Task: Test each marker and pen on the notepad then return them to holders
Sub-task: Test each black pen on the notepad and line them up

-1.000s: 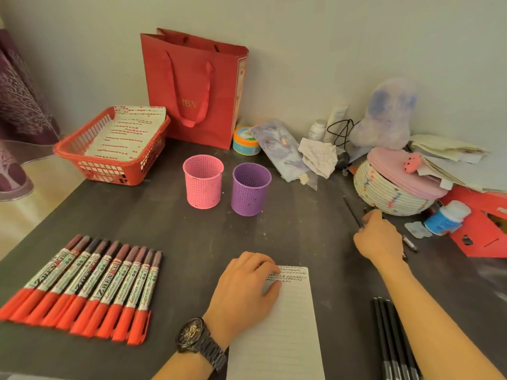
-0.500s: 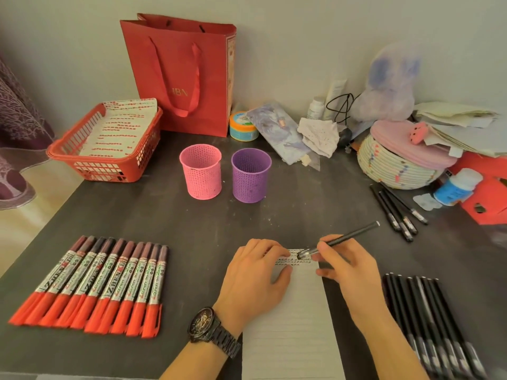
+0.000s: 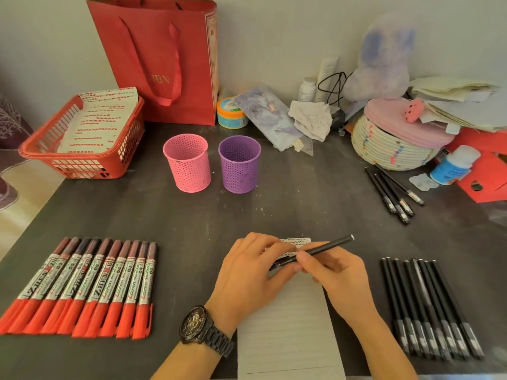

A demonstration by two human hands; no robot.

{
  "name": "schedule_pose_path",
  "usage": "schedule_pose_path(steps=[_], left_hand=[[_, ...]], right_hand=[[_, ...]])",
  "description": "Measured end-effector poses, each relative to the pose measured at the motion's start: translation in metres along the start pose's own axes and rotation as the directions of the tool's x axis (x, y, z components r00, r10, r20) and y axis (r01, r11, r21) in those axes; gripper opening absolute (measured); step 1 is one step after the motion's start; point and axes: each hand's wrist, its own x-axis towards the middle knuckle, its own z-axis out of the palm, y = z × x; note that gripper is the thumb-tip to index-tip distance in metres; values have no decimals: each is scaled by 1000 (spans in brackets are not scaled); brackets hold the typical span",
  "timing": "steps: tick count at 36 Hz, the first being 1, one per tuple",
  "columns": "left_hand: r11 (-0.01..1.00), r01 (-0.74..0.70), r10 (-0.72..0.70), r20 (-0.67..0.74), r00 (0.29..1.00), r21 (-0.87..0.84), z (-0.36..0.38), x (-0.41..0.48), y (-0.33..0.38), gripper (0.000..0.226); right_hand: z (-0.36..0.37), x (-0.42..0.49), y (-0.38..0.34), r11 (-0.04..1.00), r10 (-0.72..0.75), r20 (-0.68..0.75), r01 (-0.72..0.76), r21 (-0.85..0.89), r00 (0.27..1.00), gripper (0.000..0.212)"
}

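Note:
A lined notepad lies at the front middle of the dark table, with small marks along its top edge. My right hand grips a black pen over the pad's top. My left hand lies on the pad and its fingers pinch the pen's lower end. A row of red-capped markers lies at the left. Several black pens lie in a row at the right. Three more black pens lie further back. A pink holder and a purple holder stand behind the pad.
A red basket with marked paper sits at the back left, beside a red paper bag. A striped woven basket, a blue bottle, papers and clutter fill the back right. The table's left edge runs diagonally past the markers.
My right hand reached to the pens at the back right, came back with one black pen to the top of the notepad, and my left fingers have now closed on its lower end.

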Motion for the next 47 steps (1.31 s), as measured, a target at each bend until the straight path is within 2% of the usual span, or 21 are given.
schedule_pose_path(steps=[3, 15, 26, 28, 30, 32, 34, 39, 43, 47], left_hand=[[999, -39, 39, -17, 999, 19, 1, 0, 0, 34], [994, -59, 54, 51, 997, 96, -3, 1, 7, 43], [998, 1, -5, 62, 998, 56, -1, 4, 12, 48], [998, 38, -40, 47, 998, 51, -2, 4, 14, 53], [993, 92, -93, 10, 996, 69, -4, 5, 13, 60], [991, 121, -121, -10, 993, 54, -6, 3, 10, 62], [993, 114, -114, -19, 993, -2, -7, 0, 7, 59], [994, 109, -109, -36, 993, -12, -2, 1, 8, 44], [994, 111, -111, 67, 992, -7, 3, 1, 5, 36], [990, 141, -136, 157, 978, -22, 6, 2, 3, 40]], right_hand=[[1, 0, 0, 1000, -21, 14, 22, -18, 1000, 18], [-1, -1, 1, 999, -8, 52, 6, 32, 999, 14], [1, -1, 1, 994, 3, 11, -4, 106, 1000, 10], [0, -1, 3, 991, 17, -27, -13, 136, 1000, 9], [-3, 1, 3, 967, 56, -126, -22, 254, 990, 11], [-8, 5, 4, 915, 140, -243, -32, 401, 960, 16], [-10, 8, 5, 888, 196, -310, -34, 458, 930, 18], [-11, 13, 2, 909, 192, -357, -29, 416, 914, 23], [-13, 28, -2, 930, 162, -304, -42, 366, 939, 17], [-8, 38, 2, 967, 143, -239, -84, 242, 960, 18]])
